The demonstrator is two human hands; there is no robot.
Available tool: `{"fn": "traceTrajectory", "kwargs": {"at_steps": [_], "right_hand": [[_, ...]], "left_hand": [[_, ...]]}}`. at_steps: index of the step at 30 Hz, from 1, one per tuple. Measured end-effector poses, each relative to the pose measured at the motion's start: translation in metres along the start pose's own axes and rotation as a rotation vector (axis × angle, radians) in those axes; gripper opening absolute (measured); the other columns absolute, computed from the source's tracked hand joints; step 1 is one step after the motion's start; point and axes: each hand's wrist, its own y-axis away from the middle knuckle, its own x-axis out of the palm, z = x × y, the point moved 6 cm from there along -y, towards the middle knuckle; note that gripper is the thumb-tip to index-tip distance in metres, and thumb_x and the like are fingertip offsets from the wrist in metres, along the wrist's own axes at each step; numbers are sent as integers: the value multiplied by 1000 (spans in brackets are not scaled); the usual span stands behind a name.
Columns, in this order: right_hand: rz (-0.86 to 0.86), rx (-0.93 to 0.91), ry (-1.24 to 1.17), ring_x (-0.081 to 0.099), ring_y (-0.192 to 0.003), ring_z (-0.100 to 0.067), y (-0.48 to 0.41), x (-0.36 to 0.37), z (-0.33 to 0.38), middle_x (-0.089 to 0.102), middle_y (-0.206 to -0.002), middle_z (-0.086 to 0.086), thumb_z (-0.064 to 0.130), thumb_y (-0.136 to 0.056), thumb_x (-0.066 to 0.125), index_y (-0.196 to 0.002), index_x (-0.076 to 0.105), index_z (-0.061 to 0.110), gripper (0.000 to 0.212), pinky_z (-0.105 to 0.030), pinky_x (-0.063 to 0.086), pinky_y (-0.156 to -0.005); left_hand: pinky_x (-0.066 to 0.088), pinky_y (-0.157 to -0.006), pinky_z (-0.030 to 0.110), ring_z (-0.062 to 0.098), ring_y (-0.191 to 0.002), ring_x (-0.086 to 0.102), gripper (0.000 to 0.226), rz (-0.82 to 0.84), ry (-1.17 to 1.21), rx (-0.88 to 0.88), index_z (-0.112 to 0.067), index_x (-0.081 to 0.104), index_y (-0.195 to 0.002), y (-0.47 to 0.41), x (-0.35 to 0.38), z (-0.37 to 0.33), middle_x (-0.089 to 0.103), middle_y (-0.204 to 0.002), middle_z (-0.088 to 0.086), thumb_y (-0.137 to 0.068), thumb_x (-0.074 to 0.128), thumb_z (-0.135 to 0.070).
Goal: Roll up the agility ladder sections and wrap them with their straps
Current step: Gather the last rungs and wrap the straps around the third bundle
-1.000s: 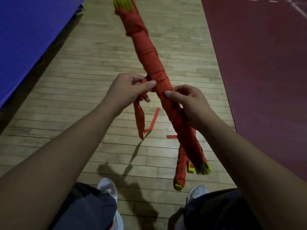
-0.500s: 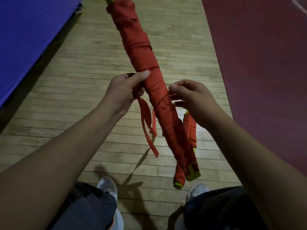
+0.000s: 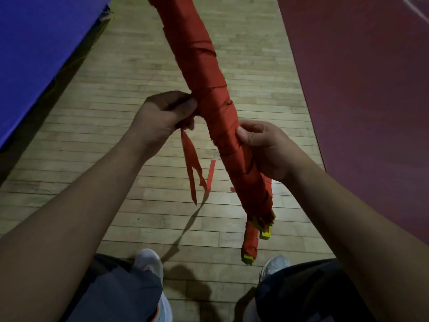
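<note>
the right hand (image 3: pixel 262 147) gripped the roll (image 3: pixel 209 89) to steady it; the left hand (image 3: pixel 162 115) pinched the strap (image 3: pixel 191 163) taut, probably for another wrap.

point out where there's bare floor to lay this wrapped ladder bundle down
Bare wood floor lies between the blue mat and the ladder bundle; a narrower strip runs between bundle and maroon mat. Crowded near the shoes, under the dangling strap.

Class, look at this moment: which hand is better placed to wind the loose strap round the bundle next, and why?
Left, probably. The left hand pinches the strap beside the bundle; the right hand grips the bundle lower, steadying it.
</note>
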Motion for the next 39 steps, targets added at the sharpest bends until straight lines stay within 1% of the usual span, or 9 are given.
{"fn": "traceTrajectory", "kwargs": {"at_steps": [7, 12, 17, 23, 25, 28, 32, 34, 39], "right_hand": [[-198, -123, -6, 63, -85, -34, -5, -10, 7, 60, -104, -29, 10, -88, 63, -118, 60, -14, 39, -39, 56, -76], [-427, -107, 252, 68, -84, -34, -6, -15, 0, 67, -101, -29, 20, -79, 79, -102, 70, 0, 32, -62, 58, -85], [-498, -55, 538, 76, -74, -26, 2, 1, 2, 70, -103, -14, 21, -80, 85, -111, 59, 8, 42, -48, 64, -67], [-490, -32, 684, 73, -82, -24, 1, -1, 4, 68, -104, -7, 32, -72, 91, -106, 57, 13, 51, -47, 63, -70], [-453, -54, 612, 70, -82, -16, 2, -5, 10, 70, -99, -3, 29, -80, 85, -102, 62, 11, 36, -37, 59, -74], [-339, -29, 275, 64, -90, -22, 4, -13, 13, 69, -100, -9, 18, -96, 65, -99, 66, 7, 12, -38, 50, -82], [-144, 208, -31, 58, -107, -36, 6, -3, -3, 59, -120, -23, 26, -95, 56, -134, 57, -3, 48, -43, 51, -89], [-44, 256, -135, 61, -112, -43, 10, 8, -5, 57, -127, -29, 28, -94, 50, -138, 54, -2, 53, -48, 57, -89], [-15, 214, -136, 70, -87, -30, 15, 13, 5, 63, -116, -25, 23, -93, 48, -133, 56, -6, 50, -43, 61, -64]], "left_hand": [[49, -64, 22, 10, -60, 60, 7, -43, -214, -42, -10, 71, -100, 3, -1, 1, 79, -88, 4, -97, 65, -13], [46, -67, 32, 13, -63, 59, 19, -104, -279, -37, -14, 76, -89, 8, 15, 3, 73, -73, 8, -88, 76, -34], [43, -65, 30, 8, -51, 51, 35, -323, -203, -135, -15, 67, -68, 18, 21, 19, 59, -52, -4, -84, 78, -44], [43, -63, 27, 11, -56, 50, 24, -326, -68, -209, -16, 69, -72, 20, 24, 23, 58, -61, 1, -87, 77, -33], [41, -57, 23, 9, -54, 49, 21, -306, 46, -207, -15, 68, -70, 17, 23, 21, 59, -61, -2, -89, 75, -21], [42, -58, 23, 10, -56, 52, 27, -252, 229, -206, -17, 69, -65, 11, 23, 21, 62, -63, -1, -91, 71, -15], [42, -60, 24, 11, -59, 53, 22, -133, 396, -165, -16, 70, -69, 7, 31, 16, 63, -66, -1, -90, 64, -16], [44, -64, 25, 12, -63, 55, 19, -76, 420, -128, -15, 71, -73, 6, 32, 14, 64, -68, -1, -89, 61, -18], [48, -68, 25, 14, -69, 60, 14, 16, 340, -72, -8, 67, -93, 4, 25, 8, 70, -80, 0, -96, 56, -14]]}}
